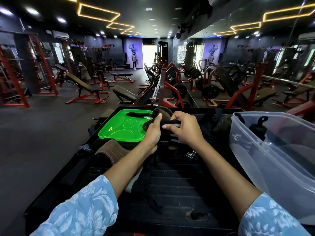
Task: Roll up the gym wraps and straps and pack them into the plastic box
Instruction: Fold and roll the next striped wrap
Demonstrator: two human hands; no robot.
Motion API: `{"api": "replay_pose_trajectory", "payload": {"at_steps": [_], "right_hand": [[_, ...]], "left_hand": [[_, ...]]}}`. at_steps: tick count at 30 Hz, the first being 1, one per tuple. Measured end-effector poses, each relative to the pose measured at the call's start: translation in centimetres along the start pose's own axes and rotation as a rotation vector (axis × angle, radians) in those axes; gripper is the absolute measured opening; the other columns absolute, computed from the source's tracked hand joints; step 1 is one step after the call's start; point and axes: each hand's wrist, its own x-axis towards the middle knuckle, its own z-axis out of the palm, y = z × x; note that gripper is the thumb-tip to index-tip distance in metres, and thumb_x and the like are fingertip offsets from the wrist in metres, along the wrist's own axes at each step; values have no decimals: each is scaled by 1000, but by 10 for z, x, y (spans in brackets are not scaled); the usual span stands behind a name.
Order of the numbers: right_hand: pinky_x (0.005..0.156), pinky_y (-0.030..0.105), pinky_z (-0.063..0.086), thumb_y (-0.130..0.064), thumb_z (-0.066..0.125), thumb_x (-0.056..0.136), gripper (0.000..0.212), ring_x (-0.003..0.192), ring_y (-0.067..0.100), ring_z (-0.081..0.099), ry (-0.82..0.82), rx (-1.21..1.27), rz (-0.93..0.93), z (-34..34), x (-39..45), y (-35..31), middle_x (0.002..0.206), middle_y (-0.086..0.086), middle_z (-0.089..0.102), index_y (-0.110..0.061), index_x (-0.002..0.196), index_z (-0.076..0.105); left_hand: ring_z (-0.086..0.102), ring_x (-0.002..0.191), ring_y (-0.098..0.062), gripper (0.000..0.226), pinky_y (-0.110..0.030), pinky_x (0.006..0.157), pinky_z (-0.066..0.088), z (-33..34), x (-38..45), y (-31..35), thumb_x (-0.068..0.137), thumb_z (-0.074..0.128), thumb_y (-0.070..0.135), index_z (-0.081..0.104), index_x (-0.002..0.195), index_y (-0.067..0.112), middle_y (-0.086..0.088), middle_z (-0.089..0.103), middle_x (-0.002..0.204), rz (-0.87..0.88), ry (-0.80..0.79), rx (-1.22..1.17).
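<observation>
The clear box (272,150) sits at the person's right, open and near for packing, one strap (259,126) already inside. The green lid (119,128) lies aside on the left. Over the dark table (179,176), left hand (153,132) and right hand (185,128) both pinch a black wrap (170,124), likely keeping it taut to roll.

small white-printed black label (191,153) on the mat, lettering unreadable

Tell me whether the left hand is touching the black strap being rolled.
Touching. The head view shows the left hand pinching the black strap, thumb pressed against its end, while the right hand grips it too.
</observation>
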Motion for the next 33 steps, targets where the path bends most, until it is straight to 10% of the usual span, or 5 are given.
{"api": "replay_pose_trajectory", "payload": {"at_steps": [8,14,18,24,33], "right_hand": [[66,25,45,-29,82,67,27,68,3,56,-36,219,51,1,3,2,68,-14,58,-21,73,57],[86,24,50,-10,70,79,23,86,6,65,-323,489,22,-5,3,1,97,3,71,-14,102,67],[51,9,41,-5,67,81,8,46,-6,51,-344,547,103,-4,2,-2,47,-13,60,-10,80,61],[63,25,47,-28,81,68,31,56,3,56,-173,356,121,6,1,5,60,-4,64,-6,82,63],[59,19,42,-37,79,70,37,64,7,53,-81,213,145,10,-1,5,72,-4,59,-13,86,56]], "left_hand": [[59,107,-25,75,-39,100,43,-2,-4,4,91,18,66,64,113,10,-9,65,111,181,82,184],[59,93,-17,62,-25,86,47,-4,-7,8,97,16,53,66,89,18,-4,65,93,213,56,202],[60,53,-3,60,-10,48,45,-7,-3,5,96,22,53,60,71,15,7,63,53,140,-31,143],[60,72,-26,37,-42,78,50,-2,2,2,99,39,39,63,88,13,-12,63,78,-55,-27,90],[66,78,-29,66,-38,75,53,-4,-2,-2,84,39,69,68,93,10,-14,68,87,-129,-214,-104]]}}
